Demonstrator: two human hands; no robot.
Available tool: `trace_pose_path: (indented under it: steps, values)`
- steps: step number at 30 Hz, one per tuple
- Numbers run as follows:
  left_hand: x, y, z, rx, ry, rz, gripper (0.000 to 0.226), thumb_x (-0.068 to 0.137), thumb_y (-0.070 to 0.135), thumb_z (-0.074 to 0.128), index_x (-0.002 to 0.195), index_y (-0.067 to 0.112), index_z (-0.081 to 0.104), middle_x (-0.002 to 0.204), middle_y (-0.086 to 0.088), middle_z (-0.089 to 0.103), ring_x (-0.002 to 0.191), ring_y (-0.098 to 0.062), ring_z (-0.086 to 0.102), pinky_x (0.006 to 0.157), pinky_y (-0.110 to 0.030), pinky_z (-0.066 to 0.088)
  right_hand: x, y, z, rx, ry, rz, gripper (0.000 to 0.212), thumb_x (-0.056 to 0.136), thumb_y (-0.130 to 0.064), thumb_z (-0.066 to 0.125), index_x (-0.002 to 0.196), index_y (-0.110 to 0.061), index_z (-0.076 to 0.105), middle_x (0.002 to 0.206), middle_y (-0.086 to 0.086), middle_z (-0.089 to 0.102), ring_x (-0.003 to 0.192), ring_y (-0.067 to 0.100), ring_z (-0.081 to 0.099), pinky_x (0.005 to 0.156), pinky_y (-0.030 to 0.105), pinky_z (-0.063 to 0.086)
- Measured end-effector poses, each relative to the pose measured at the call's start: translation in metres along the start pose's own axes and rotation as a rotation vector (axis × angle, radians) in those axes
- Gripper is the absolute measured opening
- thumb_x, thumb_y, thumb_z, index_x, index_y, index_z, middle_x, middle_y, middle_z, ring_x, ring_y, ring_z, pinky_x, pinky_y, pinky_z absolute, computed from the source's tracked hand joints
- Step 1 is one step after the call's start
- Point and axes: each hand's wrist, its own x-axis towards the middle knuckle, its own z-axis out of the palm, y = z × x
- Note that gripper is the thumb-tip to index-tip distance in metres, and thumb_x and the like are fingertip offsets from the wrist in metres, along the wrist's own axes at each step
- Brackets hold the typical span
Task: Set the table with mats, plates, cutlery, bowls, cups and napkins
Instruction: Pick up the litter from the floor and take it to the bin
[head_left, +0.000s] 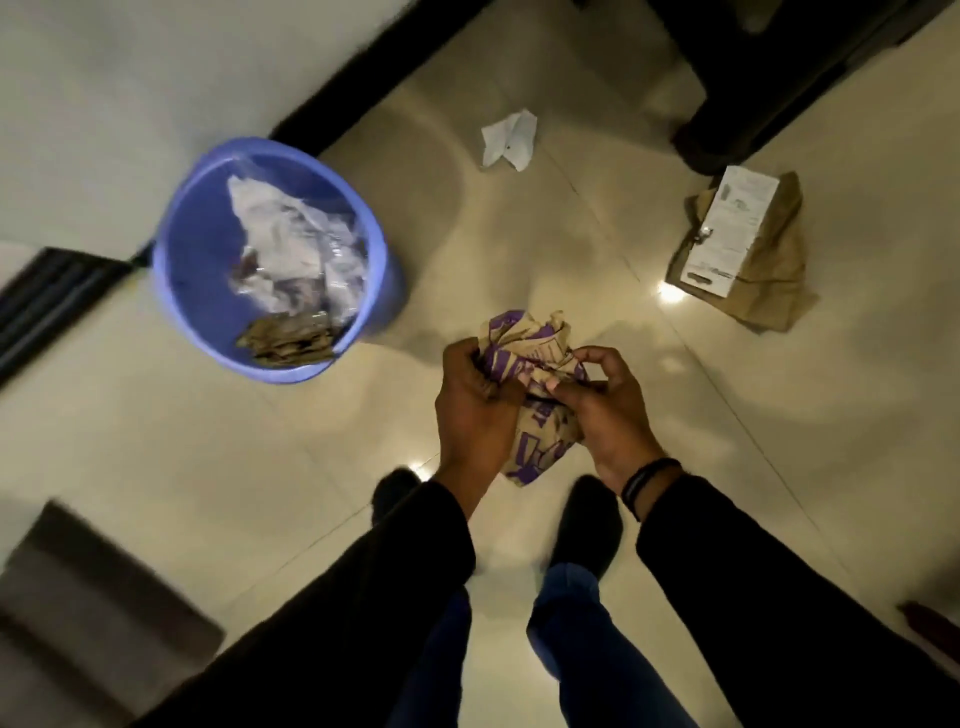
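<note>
Your 2 hands meet at waist height, left hand and right hand each with its grip curled round the crumpled paper bag between them, the blue bin to the grip's left.

No legible text. Crumpled brown paper bag, gripped by both hands: large purple printed lettering, creased and folded, letters not decipherable. White label on a brown paper bag lying on the floor: several lines of fine dark print, too small and blurred to read. No numbers, brands or signs can be made out.
</note>
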Motion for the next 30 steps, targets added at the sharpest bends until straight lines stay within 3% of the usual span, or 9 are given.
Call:
trace_pose_path:
  steps: [3,8,10,13,16,21,25,27,30]
  values:
    - [-0.042,0.055,-0.075,-0.089,0.156,0.141,0.040,0.086,0.005,0.071,0.117,0.025,0.055,0.105,0.025,0.064,0.095,0.019,0.058,0.078,0.000,0.039,-0.062,-0.056,0.040,-0.093,-0.121,-0.124,0.031,0.086,-0.002,0.071,0.110,-0.018,0.061,0.100,0.016,0.072,0.082,0.018,0.068,0.073,0.037,0.058]
    - [-0.050,0.090,-0.173,-0.197,0.392,0.110,0.049,0.089,0.029,0.073,0.127,0.036,0.043,0.114,0.003,0.068,0.096,-0.009,0.071,0.084,-0.034,0.060,-0.099,-0.129,0.126,-0.319,-0.233,-0.346,0.033,0.084,-0.004,0.073,0.110,-0.023,0.062,0.105,0.002,0.069,0.086,0.003,0.065,0.068,0.019,0.054]
    - [-0.031,0.090,-0.191,-0.228,0.459,0.041,0.056,0.092,0.031,0.072,0.138,0.028,0.039,0.117,-0.006,0.066,0.092,-0.010,0.071,0.079,-0.032,0.062,-0.088,-0.144,0.159,-0.421,-0.241,-0.391,0.036,0.087,-0.013,0.073,0.119,-0.022,0.061,0.119,0.006,0.063,0.099,0.015,0.065,0.072,0.018,0.057]
    - [0.003,0.076,-0.200,0.078,0.602,0.084,0.060,0.095,0.032,0.067,0.147,0.026,0.039,0.138,-0.008,0.051,0.118,-0.009,0.051,0.100,-0.016,0.045,-0.062,-0.150,0.199,-0.617,-0.239,-0.499,0.042,0.091,-0.019,0.067,0.131,-0.020,0.055,0.126,0.007,0.048,0.098,0.013,0.059,0.074,0.005,0.047]
    - [0.048,0.053,-0.192,0.505,0.450,0.245,0.046,0.095,0.025,0.058,0.140,0.020,0.055,0.142,-0.012,0.052,0.127,-0.031,0.049,0.104,-0.034,0.042,-0.028,-0.140,0.230,-0.986,-0.277,-0.708,0.039,0.093,-0.024,0.058,0.132,-0.019,0.055,0.134,0.010,0.049,0.116,0.026,0.056,0.098,0.031,0.049]
    - [0.113,0.013,-0.169,0.692,0.023,0.238,0.042,0.092,0.031,0.058,0.125,0.006,0.066,0.124,-0.020,0.066,0.114,-0.044,0.060,0.090,-0.055,0.053,0.021,-0.113,0.249,-1.445,-0.497,-0.601,0.030,0.096,-0.017,0.050,0.123,-0.011,0.061,0.127,0.013,0.061,0.117,0.034,0.057,0.096,0.040,0.047]
    - [0.121,0.033,-0.156,0.639,0.366,0.115,0.021,0.090,0.019,0.067,0.108,0.009,0.072,0.112,-0.019,0.068,0.101,-0.043,0.062,0.080,-0.046,0.048,0.022,-0.122,0.244,-1.199,-0.509,-0.638,0.028,0.096,-0.018,0.050,0.120,-0.011,0.062,0.121,0.013,0.064,0.111,0.031,0.061,0.092,0.039,0.049]
    - [0.114,0.050,-0.144,0.489,0.571,0.223,0.017,0.090,0.021,0.063,0.103,0.011,0.070,0.108,-0.015,0.068,0.099,-0.037,0.062,0.078,-0.044,0.047,0.015,-0.137,0.226,-0.964,-0.406,-0.740,0.026,0.095,-0.018,0.053,0.119,-0.012,0.062,0.116,0.012,0.062,0.102,0.028,0.062,0.087,0.038,0.053]
    - [0.095,0.089,-0.104,0.238,0.619,0.436,0.015,0.097,0.025,0.060,0.102,0.011,0.063,0.101,-0.010,0.063,0.092,-0.024,0.058,0.075,-0.039,0.046,0.013,-0.161,0.172,-0.753,-0.247,-0.824,0.027,0.094,-0.024,0.061,0.119,-0.013,0.061,0.105,0.006,0.058,0.084,0.015,0.057,0.070,0.022,0.049]
